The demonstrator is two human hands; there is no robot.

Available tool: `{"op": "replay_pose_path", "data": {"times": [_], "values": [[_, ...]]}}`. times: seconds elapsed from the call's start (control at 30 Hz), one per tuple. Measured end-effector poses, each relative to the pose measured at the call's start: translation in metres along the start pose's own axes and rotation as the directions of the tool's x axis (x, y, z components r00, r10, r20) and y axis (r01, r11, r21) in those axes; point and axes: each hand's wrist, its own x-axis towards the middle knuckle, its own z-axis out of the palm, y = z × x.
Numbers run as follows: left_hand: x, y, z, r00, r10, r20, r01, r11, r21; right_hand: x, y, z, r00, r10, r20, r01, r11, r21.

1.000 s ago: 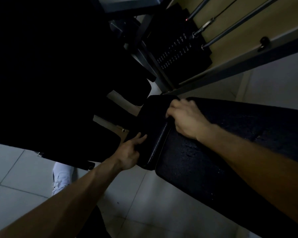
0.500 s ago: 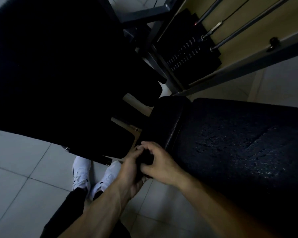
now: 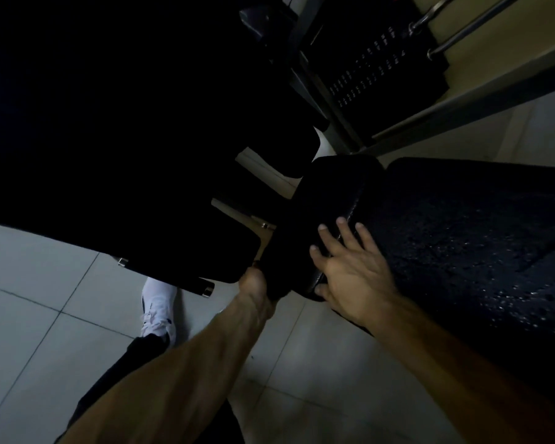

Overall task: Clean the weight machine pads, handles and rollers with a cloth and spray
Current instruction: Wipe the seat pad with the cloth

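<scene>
A small black pad (image 3: 334, 187) sits end to end with a long black bench pad (image 3: 462, 235) that is speckled with spray droplets. My right hand (image 3: 350, 270) lies flat on the small pad's near end. Its fingers are spread and straight and reach the seam between the pads, with the thumb at the pad's lower edge. My left hand (image 3: 255, 286) is curled at the small pad's lower left corner. It grips something dark that looks like a cloth (image 3: 277, 267); in this dim light it barely stands out from the pad. Its fingers are hidden.
A large black pad (image 3: 109, 123) fills the upper left, close above my left hand. The weight stack (image 3: 372, 68) and grey frame bars (image 3: 462, 100) stand behind. My white shoe (image 3: 159, 309) is on the pale tiled floor (image 3: 29, 315) below.
My right hand slid down from the small pad's far end, met my left hand at the near end, and now lies flat. My left hand went from touching the pad's side to gripping the dark thing.
</scene>
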Motion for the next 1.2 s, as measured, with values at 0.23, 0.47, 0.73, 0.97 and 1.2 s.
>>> {"op": "replay_pose_path", "data": {"times": [0.23,0.47,0.73,0.97,1.2], "values": [[-0.062,-0.043,0.004,0.996,-0.061,0.066,0.059,0.998,0.029,0.001,-0.001,0.001,1.0,0.006,-0.013,-0.006,0.999,0.033],[-0.028,-0.029,0.017,0.996,0.014,-0.091,-0.022,0.996,-0.089,0.0,-0.001,-0.001,0.999,0.01,-0.043,-0.005,0.995,0.103],[-0.11,-0.051,0.035,1.0,-0.018,0.017,0.02,0.996,-0.092,-0.034,0.008,-0.017,1.0,0.015,-0.009,-0.014,0.993,0.118],[-0.081,-0.041,0.037,0.998,-0.051,-0.048,0.049,0.998,-0.048,-0.039,0.014,-0.015,0.999,-0.034,0.036,0.03,0.993,0.115],[-0.141,-0.034,0.018,0.994,-0.047,0.103,0.048,0.999,-0.012,-0.059,0.028,-0.032,0.971,-0.235,0.053,0.162,0.8,0.578]]}}
